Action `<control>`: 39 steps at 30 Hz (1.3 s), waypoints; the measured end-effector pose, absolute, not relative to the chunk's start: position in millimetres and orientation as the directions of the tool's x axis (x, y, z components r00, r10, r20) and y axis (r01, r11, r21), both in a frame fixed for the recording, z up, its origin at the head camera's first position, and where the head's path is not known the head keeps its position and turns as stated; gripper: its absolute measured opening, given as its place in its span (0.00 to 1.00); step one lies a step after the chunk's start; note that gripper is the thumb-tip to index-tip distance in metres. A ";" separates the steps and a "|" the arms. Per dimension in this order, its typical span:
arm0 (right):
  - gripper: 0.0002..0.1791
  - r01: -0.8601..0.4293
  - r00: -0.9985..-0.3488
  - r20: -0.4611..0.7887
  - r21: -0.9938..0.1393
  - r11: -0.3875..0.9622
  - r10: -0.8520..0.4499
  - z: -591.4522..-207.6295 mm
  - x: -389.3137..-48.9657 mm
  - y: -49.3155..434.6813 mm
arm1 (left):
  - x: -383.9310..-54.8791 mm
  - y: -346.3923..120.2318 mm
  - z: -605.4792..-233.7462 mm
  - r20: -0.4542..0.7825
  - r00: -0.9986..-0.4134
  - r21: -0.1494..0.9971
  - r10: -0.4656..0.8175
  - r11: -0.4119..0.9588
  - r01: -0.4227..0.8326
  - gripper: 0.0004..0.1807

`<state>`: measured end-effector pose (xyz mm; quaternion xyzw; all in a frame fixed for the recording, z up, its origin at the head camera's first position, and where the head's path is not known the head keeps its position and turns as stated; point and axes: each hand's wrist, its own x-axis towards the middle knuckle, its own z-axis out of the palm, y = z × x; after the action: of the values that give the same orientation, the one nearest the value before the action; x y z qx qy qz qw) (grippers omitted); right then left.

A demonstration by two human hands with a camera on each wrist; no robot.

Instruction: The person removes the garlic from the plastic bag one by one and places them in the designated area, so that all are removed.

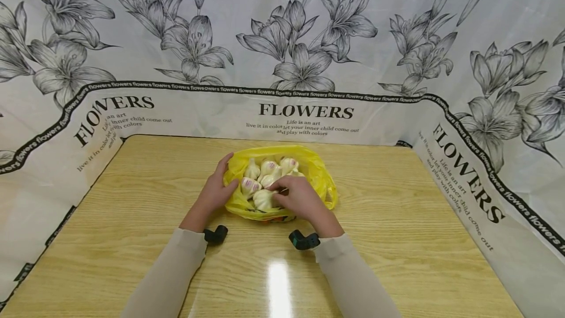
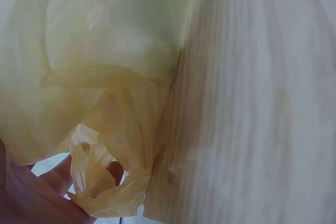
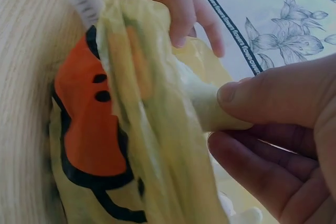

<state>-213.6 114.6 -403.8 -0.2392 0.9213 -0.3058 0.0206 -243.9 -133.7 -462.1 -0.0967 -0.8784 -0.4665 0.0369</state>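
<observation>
On the bench [image 1: 397,200], the yellow bag [image 1: 321,173] sits with its mouth wide and a cluster of garlic [image 1: 269,167] inside. Our left hand [image 1: 214,191] lies against the bag's left side, thumb and forefinger spread well apart and fairly straight; it steadies the film rather than clutching it. Our right hand [image 1: 304,198] reaches over the near right rim and pinches the front bulb [image 1: 263,200], thumb on one face, fingertips on the other. From the right wrist, the grasp looks to be on the narrow neck, with the near wall of the bag hiding part of the wider end.

We would do well to keep that pinch clean, with no film caught between skin and bulb, since thin plastic would drag along. A neck seems a handy hold, but the weight sits beyond it, so if we raise the bulb we should go straight up and bring a third finger under the round part. Dry outer skin may slip or flake, so firm but gentle pressure suits it.

Meanwhile, our left hand should press lightly so the rim stays wide without folding over the garlic. One handle [image 2: 134,195] hangs close to its fingers in the left wrist view; we had best keep them from snagging in the loop.
</observation>
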 end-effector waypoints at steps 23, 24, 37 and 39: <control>0.11 -0.525 -0.851 0.389 -0.599 0.605 -0.353 -387.4 -213.9 147.8 | -242.4 -134.2 -455.2 0.116 -0.987 0.819 0.111 0.551 0.159 0.39; 0.11 -0.529 -0.848 0.400 -0.599 0.601 -0.348 -386.6 -214.2 150.0 | -242.4 -134.1 -455.4 0.120 -0.986 0.818 0.116 0.551 0.164 0.39; 0.12 -0.476 -0.866 0.466 -0.650 0.593 -0.184 -371.9 -217.8 187.7 | -244.7 -135.5 -458.2 0.132 -0.983 0.804 0.131 0.566 0.184 0.37; 0.13 -0.452 -0.874 0.464 -0.670 0.589 -0.144 -370.2 -218.4 195.4 | -244.8 -135.3 -458.0 0.137 -0.982 0.800 0.133 0.570 0.189 0.37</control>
<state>-218.4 195.4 -370.2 -0.1709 0.8723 -0.4197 -0.1836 -244.8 -135.3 -458.0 -0.0907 -0.8854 -0.4548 0.0308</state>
